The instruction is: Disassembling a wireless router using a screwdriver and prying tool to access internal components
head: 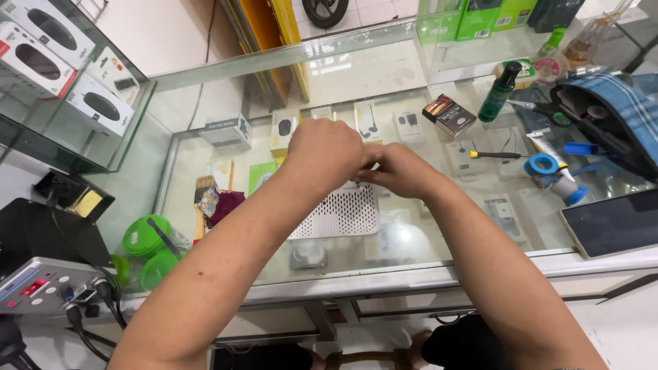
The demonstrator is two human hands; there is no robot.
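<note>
Both my hands meet over a glass counter (480, 264). My left hand (322, 152) is curled, knuckles up, and touches my right hand (403, 170), whose fingers pinch at the same spot. Whatever sits between the fingertips is hidden. Right below the hands lies a flat white perforated device (340, 214) on the glass; the hands are at its far edge and may be touching it.
A dark tablet (612, 223) lies at the right edge. Blue tape roll (543, 164), yellow-handled screwdriver (497, 155), green bottle (500, 90), small dark box (450, 114) and a plaid pouch (610, 113) sit far right. A grey control box with cables (48, 286) stands left. Boxed goods fill the case below.
</note>
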